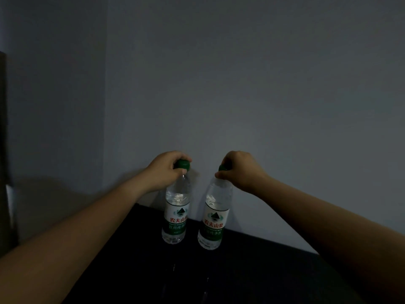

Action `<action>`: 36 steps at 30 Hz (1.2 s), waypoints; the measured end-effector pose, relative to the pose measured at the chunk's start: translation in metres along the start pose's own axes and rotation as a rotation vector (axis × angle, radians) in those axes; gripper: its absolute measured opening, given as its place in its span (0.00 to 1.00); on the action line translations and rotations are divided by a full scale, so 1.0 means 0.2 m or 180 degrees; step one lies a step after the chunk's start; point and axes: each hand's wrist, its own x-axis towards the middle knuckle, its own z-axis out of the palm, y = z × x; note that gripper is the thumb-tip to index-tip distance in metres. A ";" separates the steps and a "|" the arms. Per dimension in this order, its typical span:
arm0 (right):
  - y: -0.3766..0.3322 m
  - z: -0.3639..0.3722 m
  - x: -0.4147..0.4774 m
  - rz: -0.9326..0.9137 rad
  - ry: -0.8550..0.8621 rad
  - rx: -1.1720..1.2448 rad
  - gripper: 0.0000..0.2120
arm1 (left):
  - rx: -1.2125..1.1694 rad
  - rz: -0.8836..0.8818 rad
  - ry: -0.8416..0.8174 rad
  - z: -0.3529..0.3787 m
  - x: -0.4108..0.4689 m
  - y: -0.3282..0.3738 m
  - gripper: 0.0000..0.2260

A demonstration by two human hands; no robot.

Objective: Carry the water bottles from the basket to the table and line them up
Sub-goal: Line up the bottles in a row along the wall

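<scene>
Two clear water bottles with green caps and white-and-green labels are upright side by side over the dark table (pixel 252 270). My left hand (pixel 163 170) grips the left bottle (pixel 176 216) by its cap. My right hand (pixel 238 168) pinches the cap of the right bottle (pixel 213 222), which leans slightly left at the base. Both bottle bases sit at or just above the tabletop near its far edge; I cannot tell whether they touch it. The basket is out of view.
A plain grey wall rises right behind the table's far edge. A wall corner runs down at the left (pixel 105 106), with a dark vertical edge of furniture (pixel 3 150) at the far left. The room is dim.
</scene>
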 end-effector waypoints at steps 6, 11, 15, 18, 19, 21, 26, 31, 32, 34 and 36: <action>0.08 0.11 0.11 0.0070 0.0079 0.0027 0.15 | 0.0086 -0.0027 -0.0099 0.06 0.12 -0.13 0.15; 0.11 0.19 0.15 0.0078 0.0132 0.0057 0.15 | 0.0039 -0.0071 -0.0131 0.11 0.18 -0.18 0.15; 0.12 0.22 0.15 0.0080 0.0092 0.0059 0.15 | -0.0098 -0.0130 -0.0129 0.14 0.20 -0.22 0.18; 0.12 0.22 0.15 0.0086 0.0073 0.0057 0.16 | 0.0050 -0.0202 0.0124 0.16 0.19 -0.28 0.18; 0.12 0.21 0.15 0.0090 0.0050 0.0062 0.16 | 0.0111 -0.0248 0.0288 0.16 0.19 -0.29 0.18; 0.11 0.21 0.16 0.0088 0.0008 0.0068 0.17 | 0.0109 -0.0335 0.0554 0.18 0.18 -0.29 0.19; 0.08 0.23 0.19 0.0008 0.0034 0.0079 0.15 | 0.0020 -0.0271 0.0653 0.19 0.20 -0.29 0.14; 0.06 0.24 0.27 0.0024 0.0007 0.0164 0.16 | 0.0089 -0.0234 0.0689 0.15 0.23 -0.33 0.12; 0.05 0.24 0.29 0.0006 0.0018 0.0186 0.16 | 0.0061 -0.0228 0.0719 0.14 0.25 -0.35 0.12; 0.04 0.26 0.32 -0.0033 0.0051 0.0199 0.15 | 0.0002 -0.0233 0.0722 0.11 0.26 -0.38 0.12; 0.02 0.28 0.34 -0.0046 0.0089 0.0210 0.15 | -0.0110 -0.0257 0.0698 0.09 0.28 -0.41 0.13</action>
